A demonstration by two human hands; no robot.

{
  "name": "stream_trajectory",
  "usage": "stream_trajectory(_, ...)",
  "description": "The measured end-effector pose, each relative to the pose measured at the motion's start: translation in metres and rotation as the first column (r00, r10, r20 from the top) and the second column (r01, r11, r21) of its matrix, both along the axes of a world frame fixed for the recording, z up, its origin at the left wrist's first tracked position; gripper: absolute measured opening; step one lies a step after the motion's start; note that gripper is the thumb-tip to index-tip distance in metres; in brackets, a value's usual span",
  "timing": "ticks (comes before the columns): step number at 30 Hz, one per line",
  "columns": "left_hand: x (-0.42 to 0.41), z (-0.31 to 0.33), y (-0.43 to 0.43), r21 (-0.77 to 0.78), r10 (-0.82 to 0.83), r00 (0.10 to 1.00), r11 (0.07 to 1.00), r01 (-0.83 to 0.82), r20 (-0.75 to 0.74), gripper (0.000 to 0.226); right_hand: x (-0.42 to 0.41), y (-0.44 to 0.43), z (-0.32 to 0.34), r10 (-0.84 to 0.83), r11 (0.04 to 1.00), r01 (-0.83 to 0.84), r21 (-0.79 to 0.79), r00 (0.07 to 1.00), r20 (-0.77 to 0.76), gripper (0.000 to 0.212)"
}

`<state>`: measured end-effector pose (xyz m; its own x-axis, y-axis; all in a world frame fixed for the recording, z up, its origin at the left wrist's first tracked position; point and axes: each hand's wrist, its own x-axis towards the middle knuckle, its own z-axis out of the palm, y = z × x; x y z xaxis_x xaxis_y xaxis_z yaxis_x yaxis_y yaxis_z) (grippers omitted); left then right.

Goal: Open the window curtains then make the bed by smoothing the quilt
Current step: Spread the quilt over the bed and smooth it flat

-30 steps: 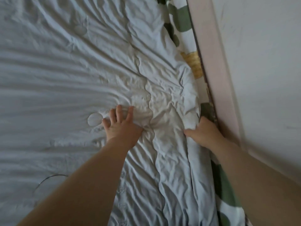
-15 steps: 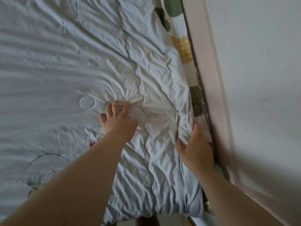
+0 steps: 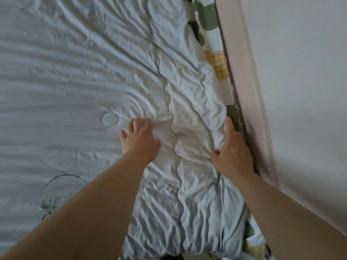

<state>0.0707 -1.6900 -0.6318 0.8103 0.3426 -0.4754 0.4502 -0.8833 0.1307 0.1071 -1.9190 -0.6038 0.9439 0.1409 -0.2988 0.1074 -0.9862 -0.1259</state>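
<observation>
Quilt (image 3: 93, 76): pale blue, creased, lay spread over the bed, its right edge beside the pink bed rail (image 3: 242, 76).
Left hand (image 3: 139, 139): rested palm-down on the quilt, fingers apart, near a stitched circle (image 3: 110, 119).
Right hand (image 3: 232, 152): lay flat on the quilt's edge, fingers together, against the rail.
Patterned sheet (image 3: 206, 17): showed between quilt and rail.

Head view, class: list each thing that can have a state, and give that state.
Quilt: spread out, wrinkled.
Patterned sheet: partly uncovered beside the bed frame.
Left hand: open, flat on quilt.
Right hand: open, at quilt's edge.
</observation>
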Motion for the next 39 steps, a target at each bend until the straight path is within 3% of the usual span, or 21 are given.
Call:
stream_trajectory(6,0.034,0.002,0.025,0.032,-0.004,1.000,0.999,0.004,-0.001,0.059,0.067,0.035,0.000,-0.205,0.949,0.253,0.187,0.948,-0.242,0.093)
stream_trajectory(12,0.077,-0.003,0.047,0.040,-0.006,1.000,0.999,0.007,-0.006,0.063,0.122,0.055,-0.010,-0.203,0.873,0.297,0.386,0.943,-0.265,0.092)
stream_trajectory(19,0.137,-0.011,0.069,0.023,0.000,1.000,1.000,0.001,-0.015,0.095,0.188,0.086,-0.020,-0.119,0.831,0.232,0.506,0.962,-0.246,0.084)
stream_trajectory(23,0.165,-0.023,0.076,0.111,-0.145,0.977,0.980,0.163,-0.155,0.129,0.225,0.110,-0.026,-0.052,0.849,0.168,0.501,0.970,-0.237,0.083)
stream_trajectory(26,0.173,-0.039,0.075,0.114,-0.164,0.959,0.974,0.194,-0.230,0.135,0.250,0.131,-0.033,-0.056,0.839,0.172,0.516,0.971,-0.233,0.080)
stream_trajectory(32,0.178,-0.046,0.074,0.130,-0.162,0.959,0.972,0.195,-0.231,0.136,0.278,0.155,-0.036,-0.097,0.817,0.223,0.532,0.962,-0.255,0.064)
stream_trajectory(34,0.178,-0.047,0.073,0.135,-0.158,0.963,0.972,0.190,-0.218,0.136,0.280,0.159,-0.036,-0.075,0.847,0.148,0.511,0.984,-0.160,0.058)
stream_trajectory(36,0.177,-0.048,0.073,0.146,-0.166,0.967,0.970,0.196,-0.195,0.133,0.286,0.153,-0.032,-0.075,0.912,0.037,0.409,0.994,0.079,0.052)
stream_trajectory(39,0.175,-0.047,0.073,0.130,-0.188,0.968,0.969,0.210,-0.168,0.123,0.298,0.139,-0.027,-0.142,0.980,0.096,0.177,0.953,0.267,0.046)
